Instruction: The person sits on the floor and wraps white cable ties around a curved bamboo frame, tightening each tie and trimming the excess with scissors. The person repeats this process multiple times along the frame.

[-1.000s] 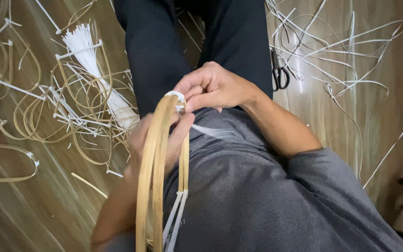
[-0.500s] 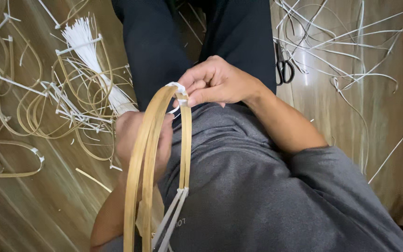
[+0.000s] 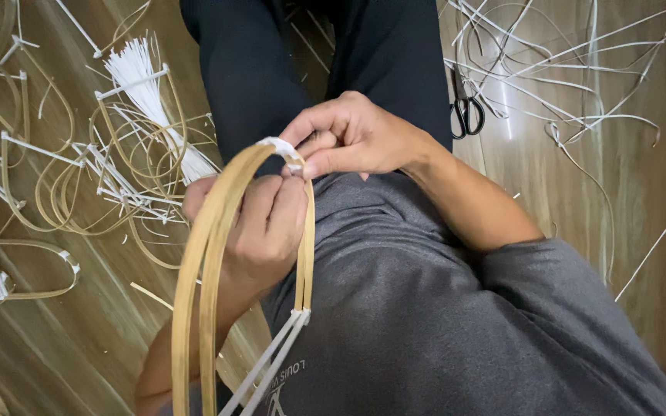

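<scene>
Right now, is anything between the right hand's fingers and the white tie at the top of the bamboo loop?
Nothing visible: the right hand already pinches the white tie on the bamboo loop. The left hand grips the strips just below.

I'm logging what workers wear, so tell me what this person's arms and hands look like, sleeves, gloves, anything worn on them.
Both hands are bare: no gloves, rings or watch show on the left hand or the right hand. The right forearm is uncovered up to a grey sleeve, pushed up near the elbow. The left forearm is bare too, as far as the frame shows; its sleeve is out of view.
</scene>
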Demonstrator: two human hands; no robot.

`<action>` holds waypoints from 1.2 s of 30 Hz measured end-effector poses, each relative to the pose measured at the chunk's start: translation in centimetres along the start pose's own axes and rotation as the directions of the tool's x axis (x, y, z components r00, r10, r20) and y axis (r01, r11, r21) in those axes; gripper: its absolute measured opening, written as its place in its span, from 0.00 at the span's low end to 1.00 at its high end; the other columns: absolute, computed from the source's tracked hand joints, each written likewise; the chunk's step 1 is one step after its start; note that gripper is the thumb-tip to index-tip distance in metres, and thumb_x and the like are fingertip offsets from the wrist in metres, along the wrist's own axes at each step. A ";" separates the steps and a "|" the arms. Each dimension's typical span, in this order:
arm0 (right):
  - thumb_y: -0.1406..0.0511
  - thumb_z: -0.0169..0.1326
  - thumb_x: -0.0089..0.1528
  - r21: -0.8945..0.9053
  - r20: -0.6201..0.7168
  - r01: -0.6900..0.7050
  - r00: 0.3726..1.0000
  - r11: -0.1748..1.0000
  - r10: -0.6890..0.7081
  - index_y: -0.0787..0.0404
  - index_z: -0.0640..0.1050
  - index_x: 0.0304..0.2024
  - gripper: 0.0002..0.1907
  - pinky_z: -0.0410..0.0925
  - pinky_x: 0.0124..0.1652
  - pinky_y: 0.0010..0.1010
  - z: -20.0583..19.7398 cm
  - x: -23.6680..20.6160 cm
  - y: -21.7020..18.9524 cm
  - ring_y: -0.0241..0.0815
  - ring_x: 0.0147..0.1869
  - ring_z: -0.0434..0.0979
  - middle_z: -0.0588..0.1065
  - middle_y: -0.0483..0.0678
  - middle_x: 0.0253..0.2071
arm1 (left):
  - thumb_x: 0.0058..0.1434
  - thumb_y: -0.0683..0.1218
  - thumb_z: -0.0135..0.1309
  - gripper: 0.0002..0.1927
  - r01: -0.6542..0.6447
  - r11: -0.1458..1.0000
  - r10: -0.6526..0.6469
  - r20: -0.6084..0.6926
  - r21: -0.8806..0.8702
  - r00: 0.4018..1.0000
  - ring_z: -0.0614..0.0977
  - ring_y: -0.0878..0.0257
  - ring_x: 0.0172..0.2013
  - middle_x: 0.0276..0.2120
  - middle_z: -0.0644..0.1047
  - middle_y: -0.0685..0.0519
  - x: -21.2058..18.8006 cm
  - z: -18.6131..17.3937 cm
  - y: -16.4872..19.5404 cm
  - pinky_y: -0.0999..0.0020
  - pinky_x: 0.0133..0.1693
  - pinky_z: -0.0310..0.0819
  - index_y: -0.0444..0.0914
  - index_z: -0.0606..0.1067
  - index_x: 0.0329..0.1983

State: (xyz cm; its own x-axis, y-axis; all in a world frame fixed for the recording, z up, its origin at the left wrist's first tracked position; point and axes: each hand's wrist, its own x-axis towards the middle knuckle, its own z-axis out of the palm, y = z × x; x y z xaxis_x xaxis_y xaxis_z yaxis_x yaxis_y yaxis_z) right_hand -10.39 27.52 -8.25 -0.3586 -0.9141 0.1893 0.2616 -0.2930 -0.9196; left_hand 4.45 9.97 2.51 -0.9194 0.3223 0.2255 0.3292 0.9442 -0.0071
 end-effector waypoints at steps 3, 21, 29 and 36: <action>0.71 0.60 0.67 -0.043 0.014 -0.025 1.000 0.999 0.025 0.73 0.74 0.60 0.20 0.77 0.56 0.26 -0.2 -0.2 0.0 0.35 0.54 0.84 0.82 0.53 0.48 | 0.63 0.49 0.63 0.07 0.046 0.998 -0.042 -0.109 0.037 0.993 0.79 0.60 0.39 0.37 0.77 0.55 -0.1 0.0 0.7 0.51 0.52 0.62 0.43 0.82 0.42; 0.73 0.60 0.67 0.016 -0.004 -0.136 0.991 0.991 0.136 0.74 0.69 0.66 0.25 0.77 0.57 0.28 -0.1 -0.3 -0.9 0.35 0.56 0.82 0.82 0.54 0.50 | 0.65 0.45 0.65 0.03 0.182 0.983 -0.185 -0.240 -0.032 0.953 0.75 0.51 0.44 0.41 0.74 0.53 4.2 -0.7 1.8 0.40 0.55 0.61 0.43 0.80 0.36; 0.73 0.60 0.67 -0.090 0.004 -0.100 0.995 0.991 0.100 0.72 0.70 0.65 0.25 0.77 0.55 0.28 0.1 -0.1 -0.6 0.36 0.54 0.83 0.83 0.55 0.49 | 0.63 0.45 0.63 0.04 0.219 0.970 -0.222 -0.023 -0.103 0.975 0.75 0.49 0.52 0.47 0.77 0.50 -1.6 2.1 2.1 0.41 0.59 0.62 0.42 0.79 0.39; 0.73 0.59 0.68 0.028 0.027 -0.124 0.992 0.992 0.123 0.71 0.66 0.69 0.28 0.77 0.54 0.26 -0.1 -0.3 0.2 0.34 0.52 0.84 0.83 0.54 0.48 | 0.65 0.39 0.67 0.12 0.390 0.742 -0.507 -0.075 -0.546 0.859 0.75 0.51 0.52 0.47 0.75 0.49 0.3 1.4 1.6 0.53 0.57 0.69 0.35 0.76 0.48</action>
State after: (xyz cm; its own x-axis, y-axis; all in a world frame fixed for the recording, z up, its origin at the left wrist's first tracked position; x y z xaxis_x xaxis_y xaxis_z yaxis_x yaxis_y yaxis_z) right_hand -10.32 27.75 -8.49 -0.2991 -0.9506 0.0837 0.3291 -0.1850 -0.9260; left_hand 4.43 11.62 1.21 -0.9401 -0.2071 0.2708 0.0032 0.7890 0.6144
